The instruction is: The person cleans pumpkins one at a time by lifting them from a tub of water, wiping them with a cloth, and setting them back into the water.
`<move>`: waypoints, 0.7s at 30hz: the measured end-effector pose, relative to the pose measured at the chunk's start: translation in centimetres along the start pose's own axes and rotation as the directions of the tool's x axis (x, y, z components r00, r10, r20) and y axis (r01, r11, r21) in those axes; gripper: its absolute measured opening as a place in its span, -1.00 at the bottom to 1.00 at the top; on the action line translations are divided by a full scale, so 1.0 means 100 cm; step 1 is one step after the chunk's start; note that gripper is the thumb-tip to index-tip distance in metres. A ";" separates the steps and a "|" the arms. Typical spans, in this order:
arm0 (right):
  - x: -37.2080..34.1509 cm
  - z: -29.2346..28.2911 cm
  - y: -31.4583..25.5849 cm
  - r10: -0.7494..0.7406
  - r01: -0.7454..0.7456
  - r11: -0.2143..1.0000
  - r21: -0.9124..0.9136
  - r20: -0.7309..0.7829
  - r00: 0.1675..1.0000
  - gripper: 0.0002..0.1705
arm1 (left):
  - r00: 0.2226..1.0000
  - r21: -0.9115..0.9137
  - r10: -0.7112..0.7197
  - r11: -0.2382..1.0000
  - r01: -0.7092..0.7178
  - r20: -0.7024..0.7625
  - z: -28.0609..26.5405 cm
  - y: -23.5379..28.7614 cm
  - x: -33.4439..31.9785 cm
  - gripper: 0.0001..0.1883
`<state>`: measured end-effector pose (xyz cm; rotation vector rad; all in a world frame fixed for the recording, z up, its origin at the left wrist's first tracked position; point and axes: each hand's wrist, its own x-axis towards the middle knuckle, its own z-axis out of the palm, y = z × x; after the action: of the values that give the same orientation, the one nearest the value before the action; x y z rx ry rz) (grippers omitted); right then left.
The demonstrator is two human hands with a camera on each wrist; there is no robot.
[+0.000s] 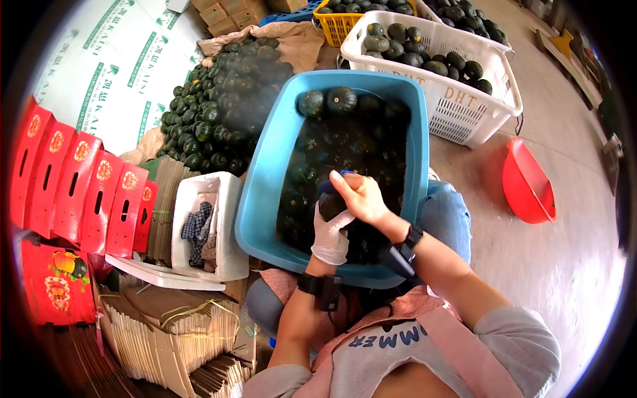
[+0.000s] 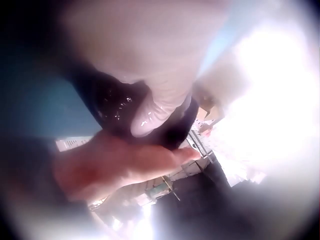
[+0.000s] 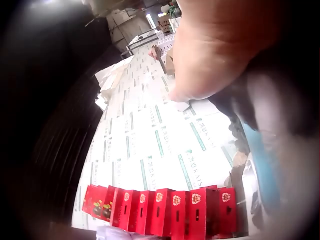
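Note:
Over the water of a blue tub [image 1: 255, 192], my left hand [image 1: 330, 242], in a white glove, grips a dark green squash [image 1: 330, 207]. In the left wrist view the gloved thumb lies across the wet squash [image 2: 117, 102]. My bare right hand [image 1: 365, 198] bends over the top of that squash, holding a blue cloth-like piece [image 1: 324, 188] against it; its exact kind is hidden by the fingers. Several more squashes [image 1: 342, 99] float at the tub's far end, and others lie under the dark water. The right wrist view shows mostly the base of the right hand [image 3: 210, 60].
A heap of squashes [image 1: 212, 126] lies beyond the tub's left side. White crates [image 1: 458, 123] and a yellow crate [image 1: 340, 26] hold more. A red basin [image 1: 524, 182] stands right; a foam box [image 1: 229, 219], red cartons [image 1: 86, 179] and flattened cardboard [image 1: 179, 338] are left.

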<state>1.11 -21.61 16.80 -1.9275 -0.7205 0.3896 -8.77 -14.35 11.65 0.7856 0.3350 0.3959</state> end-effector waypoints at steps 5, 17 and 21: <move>-0.011 0.024 0.022 -0.069 0.156 0.929 0.336 -0.257 0.964 -0.53 | 0.990 -0.004 0.050 0.999 -0.050 0.129 -0.005 -0.004 0.010 -0.46; -0.017 0.029 0.011 0.228 -0.278 -0.278 0.919 0.345 0.911 -0.26 | 0.987 0.052 0.115 0.991 -0.121 0.114 -0.007 -0.022 0.009 -0.24; -0.006 0.015 0.014 0.264 -0.116 -0.273 0.955 0.190 0.946 -0.23 | 0.985 0.382 0.102 0.912 -0.149 0.141 0.012 0.025 0.021 -0.13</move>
<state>0.29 -21.40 14.83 -0.2938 0.1985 0.7646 -6.96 -12.54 13.97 1.2236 0.2551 0.4060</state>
